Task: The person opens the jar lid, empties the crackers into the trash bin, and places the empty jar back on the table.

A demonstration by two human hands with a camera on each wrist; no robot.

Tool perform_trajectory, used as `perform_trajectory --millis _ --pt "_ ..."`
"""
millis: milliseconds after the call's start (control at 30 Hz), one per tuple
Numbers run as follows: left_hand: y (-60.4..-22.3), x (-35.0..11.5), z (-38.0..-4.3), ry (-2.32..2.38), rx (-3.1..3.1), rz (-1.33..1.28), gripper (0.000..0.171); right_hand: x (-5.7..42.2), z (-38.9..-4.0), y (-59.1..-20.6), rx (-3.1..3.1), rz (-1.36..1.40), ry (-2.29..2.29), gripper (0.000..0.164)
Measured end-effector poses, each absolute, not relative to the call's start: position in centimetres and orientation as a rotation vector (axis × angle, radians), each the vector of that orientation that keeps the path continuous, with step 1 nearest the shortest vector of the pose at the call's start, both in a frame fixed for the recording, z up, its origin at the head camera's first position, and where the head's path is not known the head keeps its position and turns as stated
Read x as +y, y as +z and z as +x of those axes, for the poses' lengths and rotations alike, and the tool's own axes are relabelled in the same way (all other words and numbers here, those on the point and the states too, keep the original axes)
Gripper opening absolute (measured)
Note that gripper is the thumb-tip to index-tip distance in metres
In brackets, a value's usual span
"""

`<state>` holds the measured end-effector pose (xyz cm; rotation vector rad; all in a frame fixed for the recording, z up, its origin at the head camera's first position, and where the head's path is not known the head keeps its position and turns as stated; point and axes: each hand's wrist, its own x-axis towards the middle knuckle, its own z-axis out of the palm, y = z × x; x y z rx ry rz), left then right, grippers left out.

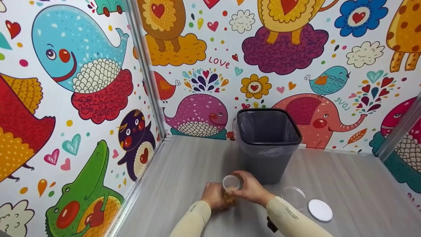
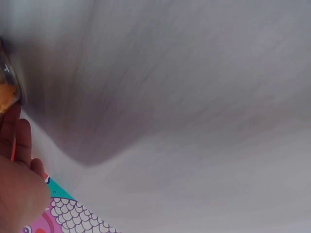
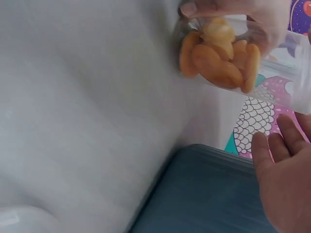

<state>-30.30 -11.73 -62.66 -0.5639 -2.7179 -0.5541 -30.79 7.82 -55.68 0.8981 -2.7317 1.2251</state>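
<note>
A clear plastic jar (image 1: 231,179) stands tilted between both hands, its open mouth facing up toward the head camera. Several rounded orange-brown pieces (image 3: 218,60) lie together at its bottom end. My left hand (image 1: 214,196) grips the jar low down, by the part with the pieces. At the mouth end, my right hand (image 1: 251,189) holds the rim between thumb and finger. Its other fingers (image 3: 279,145) spread loosely away from the wall in the right wrist view. Only an edge of the jar (image 2: 12,73) shows in the left wrist view.
A dark grey bin (image 1: 263,161) with a clear liner stands behind the right hand. To the right, a clear round lid-like piece (image 1: 294,197) and a white disc (image 1: 320,210) lie on the grey tabletop (image 1: 184,161). Cartoon-printed walls (image 1: 213,82) border the left and back.
</note>
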Motion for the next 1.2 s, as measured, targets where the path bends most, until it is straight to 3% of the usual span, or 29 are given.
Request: perform_trajectory --millis 333,800,1200 --pt "-62.9 -11.8 -30.4 -0.525 -2.726 -0.568 0.042 7.2 -30.4 -56.7 -2.731 0.784 1.290 0.070" --pt "-62.6 -11.9 -30.1 -0.623 -2.690 -0.578 0.037 8.1 -31.4 -55.6 -2.749 1.006 1.529 0.067" --pt "-62.4 -11.8 -30.0 -0.463 -2.737 -0.552 0.043 7.0 -30.6 -57.0 -2.706 0.773 1.505 0.068"
